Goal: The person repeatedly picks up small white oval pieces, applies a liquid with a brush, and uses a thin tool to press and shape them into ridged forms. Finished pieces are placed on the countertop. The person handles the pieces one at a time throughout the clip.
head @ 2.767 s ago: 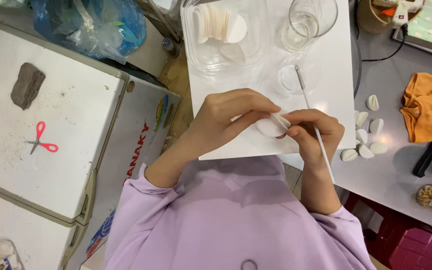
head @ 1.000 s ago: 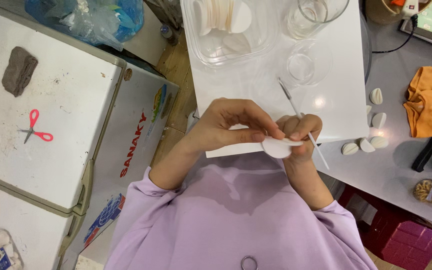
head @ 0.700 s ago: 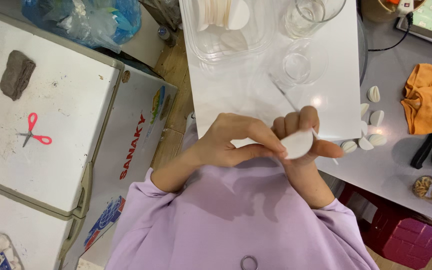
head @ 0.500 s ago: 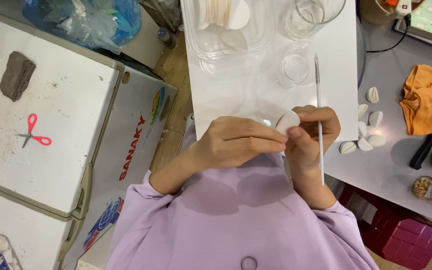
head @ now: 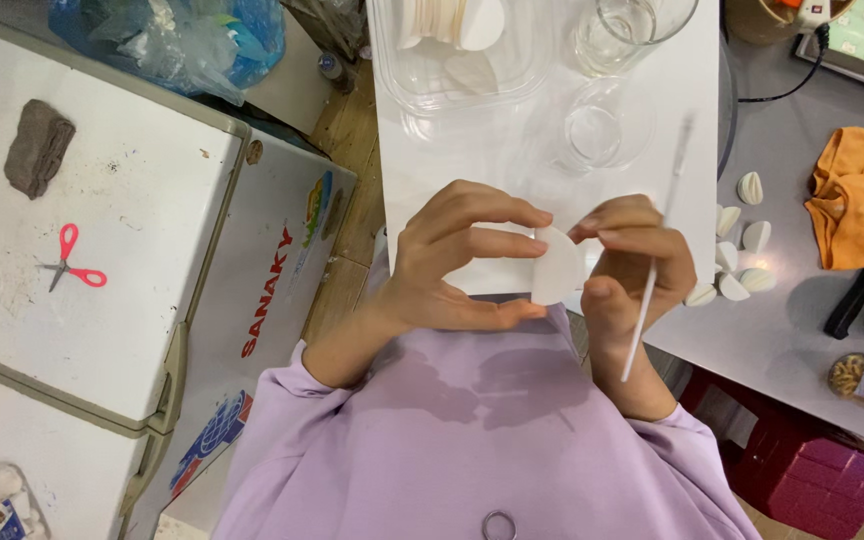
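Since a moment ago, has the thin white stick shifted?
Yes. The thin white stick, in the right hand, now tilts top-right toward the small glass dish.

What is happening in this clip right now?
A person in a lilac top holds a white round wrapper between the left hand and right hand, above a white board. The right hand also grips a thin white stick. Folded white pieces lie on the grey table alongside.

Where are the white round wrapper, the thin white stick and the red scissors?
white round wrapper (head: 556, 266), head view, middle of its flat face
thin white stick (head: 652, 272), head view, mid shaft
red scissors (head: 70, 260), head view, near the pivot
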